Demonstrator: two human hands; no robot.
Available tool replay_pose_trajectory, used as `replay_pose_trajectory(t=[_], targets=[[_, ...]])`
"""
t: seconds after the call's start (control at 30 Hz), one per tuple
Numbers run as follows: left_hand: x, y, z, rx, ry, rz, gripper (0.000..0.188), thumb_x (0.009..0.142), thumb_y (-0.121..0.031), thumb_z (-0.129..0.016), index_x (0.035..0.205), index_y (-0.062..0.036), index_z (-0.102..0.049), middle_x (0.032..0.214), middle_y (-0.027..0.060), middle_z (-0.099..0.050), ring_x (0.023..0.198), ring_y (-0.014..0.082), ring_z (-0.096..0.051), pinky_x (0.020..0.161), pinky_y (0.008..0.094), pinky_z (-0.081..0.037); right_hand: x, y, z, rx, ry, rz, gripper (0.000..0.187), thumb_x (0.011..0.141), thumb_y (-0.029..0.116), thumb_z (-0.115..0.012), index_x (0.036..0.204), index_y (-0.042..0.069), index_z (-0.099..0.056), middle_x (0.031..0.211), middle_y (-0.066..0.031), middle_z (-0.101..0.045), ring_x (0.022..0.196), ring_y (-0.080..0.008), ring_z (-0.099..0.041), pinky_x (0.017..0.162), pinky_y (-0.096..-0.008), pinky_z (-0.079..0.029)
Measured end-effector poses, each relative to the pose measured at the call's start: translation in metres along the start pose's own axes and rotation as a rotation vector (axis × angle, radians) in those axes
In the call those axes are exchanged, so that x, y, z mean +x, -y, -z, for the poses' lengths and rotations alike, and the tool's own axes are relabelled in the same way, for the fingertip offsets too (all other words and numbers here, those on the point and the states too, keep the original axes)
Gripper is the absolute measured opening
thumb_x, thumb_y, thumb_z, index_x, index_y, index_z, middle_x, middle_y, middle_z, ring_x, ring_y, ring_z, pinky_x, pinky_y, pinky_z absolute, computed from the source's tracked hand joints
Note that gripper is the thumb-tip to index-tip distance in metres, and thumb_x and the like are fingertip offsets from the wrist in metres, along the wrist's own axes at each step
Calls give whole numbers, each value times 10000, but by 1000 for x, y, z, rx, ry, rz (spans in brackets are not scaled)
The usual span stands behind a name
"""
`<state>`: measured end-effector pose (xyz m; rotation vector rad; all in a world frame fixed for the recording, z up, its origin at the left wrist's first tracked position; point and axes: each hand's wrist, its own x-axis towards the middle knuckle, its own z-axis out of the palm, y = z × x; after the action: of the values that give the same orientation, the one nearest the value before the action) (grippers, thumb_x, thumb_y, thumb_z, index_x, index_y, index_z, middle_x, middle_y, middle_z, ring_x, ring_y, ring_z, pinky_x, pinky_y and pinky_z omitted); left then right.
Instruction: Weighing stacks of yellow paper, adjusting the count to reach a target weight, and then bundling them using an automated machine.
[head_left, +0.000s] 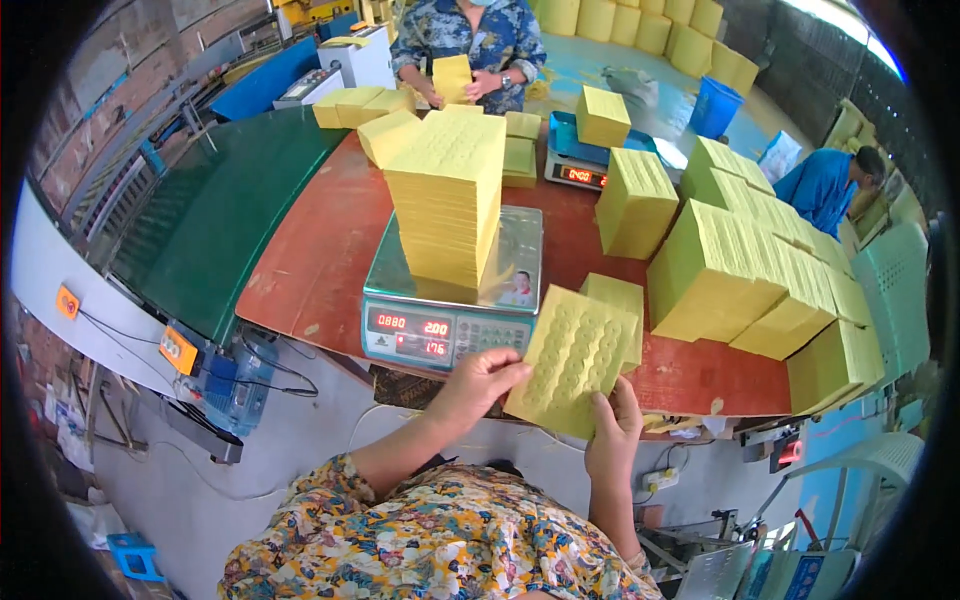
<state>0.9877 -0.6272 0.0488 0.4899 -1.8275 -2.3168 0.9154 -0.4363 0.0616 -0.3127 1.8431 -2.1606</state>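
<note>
Between my two hands is a thin bundle of yellow paper sheets (572, 362), its face marked with rows of punched round patterns. My left hand (487, 382) pinches its left edge between thumb and fingers. My right hand (613, 425) grips the lower right corner, thumb on the front. Just beyond, a tall stack of yellow paper (447, 205) stands on a digital scale (525, 240) with lit red figures. A smaller yellow paper stack (617, 300) sits on the table behind the bundle, partly hidden by it.
The red table (310, 265) carries many yellow paper blocks (720, 265) on the right. A second scale (575, 165) holds another block. Across the table a co-worker (470, 45) holds yellow paper; another person in blue (825, 190) bends at the right. A green conveyor belt (220, 210) lies left.
</note>
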Motion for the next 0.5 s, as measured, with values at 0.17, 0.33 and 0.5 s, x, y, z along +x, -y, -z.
replay_pose_trajectory(t=[0.17, 0.33, 0.5], targets=[[5, -90, 75, 43, -94, -159, 170, 912, -198, -675, 821, -61, -631, 691, -48, -570, 610, 43, -511, 539, 219, -407, 42, 53, -76, -372, 128, 135, 201, 925, 52, -558, 1072, -60, -639, 927, -46, -650, 828, -80, -567, 738, -237, -465], [66, -183, 160, 115, -174, -349, 206, 904, -232, -679, 778, -79, -623, 644, -19, -583, 525, 65, -515, 469, 230, -382, 120, 108, -200, -231, 151, 390, 359, 895, 67, -574, 1233, -53, -589, 863, -39, -633, 771, -91, -538, 668, -241, -423], [142, -228, 234, 219, -64, -332, 221, 910, -249, -663, 769, -84, -620, 633, -13, -590, 508, 73, -516, 455, 228, -366, 203, 105, -268, -158, 183, 340, 452, 861, 49, -662, 1287, -48, -545, 848, -89, -663, 695, -117, -617, 597, -251, -495]])
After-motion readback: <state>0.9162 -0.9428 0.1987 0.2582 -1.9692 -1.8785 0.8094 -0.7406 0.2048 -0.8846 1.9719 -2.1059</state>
